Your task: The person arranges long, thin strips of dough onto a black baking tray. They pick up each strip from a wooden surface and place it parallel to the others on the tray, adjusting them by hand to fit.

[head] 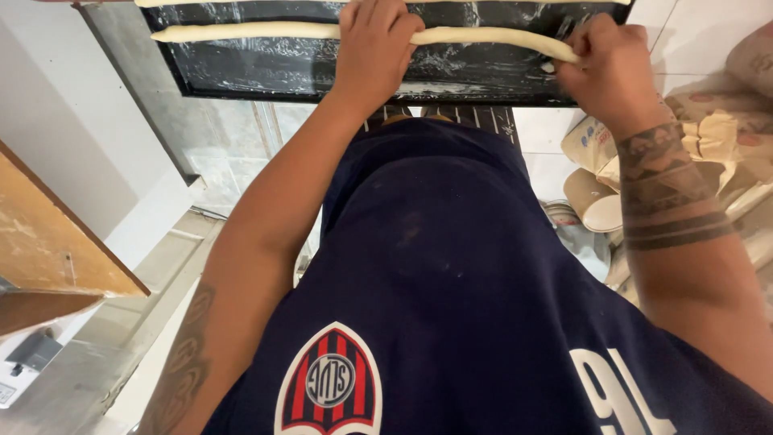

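A long dough rope is being laid across the floured black tray. Its middle is being pressed by the left hand, its end pinched by the right hand. Straightening and gentle release are probably being called for next.

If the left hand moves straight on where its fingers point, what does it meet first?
Probably the second dough strip at the tray's far edge; the left hand already lies on the nearer dough strip. Depth is unclear.
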